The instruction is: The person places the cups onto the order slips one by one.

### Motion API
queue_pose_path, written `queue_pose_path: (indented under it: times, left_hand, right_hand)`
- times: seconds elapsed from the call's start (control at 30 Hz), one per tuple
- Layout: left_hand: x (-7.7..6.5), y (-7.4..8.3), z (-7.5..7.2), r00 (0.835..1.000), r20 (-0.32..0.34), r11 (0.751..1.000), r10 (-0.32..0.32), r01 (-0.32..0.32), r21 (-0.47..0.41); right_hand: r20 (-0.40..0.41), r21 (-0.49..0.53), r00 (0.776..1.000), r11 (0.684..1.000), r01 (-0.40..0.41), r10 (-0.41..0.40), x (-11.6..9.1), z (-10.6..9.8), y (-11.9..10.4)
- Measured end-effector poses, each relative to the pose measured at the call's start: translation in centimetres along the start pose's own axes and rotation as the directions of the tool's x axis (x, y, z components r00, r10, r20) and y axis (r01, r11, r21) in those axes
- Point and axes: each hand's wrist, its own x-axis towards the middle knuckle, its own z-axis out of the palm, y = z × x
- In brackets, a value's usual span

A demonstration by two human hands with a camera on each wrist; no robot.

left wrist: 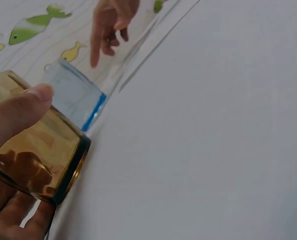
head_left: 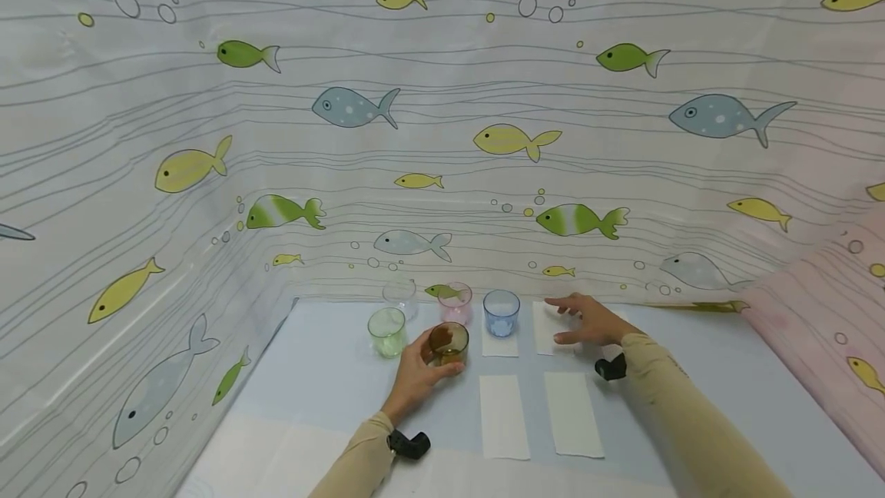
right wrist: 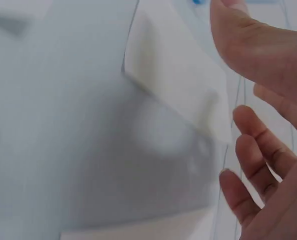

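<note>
My left hand (head_left: 417,375) grips an amber glass (head_left: 450,340), thumb on one side and fingers on the other; in the left wrist view the amber glass (left wrist: 38,150) is tilted. A blue glass (head_left: 501,315) stands on a white paper rectangle (head_left: 501,347) at the back, to the right of the amber one. Above another white paper rectangle (head_left: 545,336), right of the blue glass, my right hand (head_left: 591,321) is spread with nothing in it. The right wrist view has its thumb and loosely bent fingers (right wrist: 251,150) beside that paper (right wrist: 173,70).
Left of the blue glass stand a pink glass (head_left: 455,304), a clear glass (head_left: 400,301) and a green glass (head_left: 388,333). Two more white paper rectangles (head_left: 504,417) (head_left: 574,415) lie nearer the front of the pale table (head_left: 311,398). A fish-patterned sheet (head_left: 456,198) rises behind it.
</note>
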Motion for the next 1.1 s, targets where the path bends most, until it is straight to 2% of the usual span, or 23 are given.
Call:
queue_pose_path:
  times: [0.2, 0.4, 0.9, 1.1]
  left_hand:
    - [0.1, 0.3, 0.0, 1.000, -0.001, 0.999, -0.015, 0.015, -0.036]
    - [-0.1, 0.4, 0.1, 0.999, 0.007, 0.999, -0.033, 0.033, -0.033]
    - [0.3, 0.3, -0.3, 0.999, 0.012, 0.999, -0.031, 0.031, -0.032]
    - [0.0, 0.0, -0.4, 0.998, 0.032, 0.999, -0.048, 0.049, -0.008]
  right_hand:
    - [0.004, -0.060, 0.999, 0.997, -0.050, 0.051, -1.4, -0.5, 1.4]
    - [0.029, -0.028, 0.997, 0.997, -0.073, 0.074, -2.2, 0.2, 2.2]
    - [0.055, -0.093, 0.981, 0.980, -0.178, 0.184, -1.0, 0.4, 1.9]
    - [0.077, -0.098, 0.971, 0.971, -0.217, 0.225, -1.1, 0.5, 2.2]
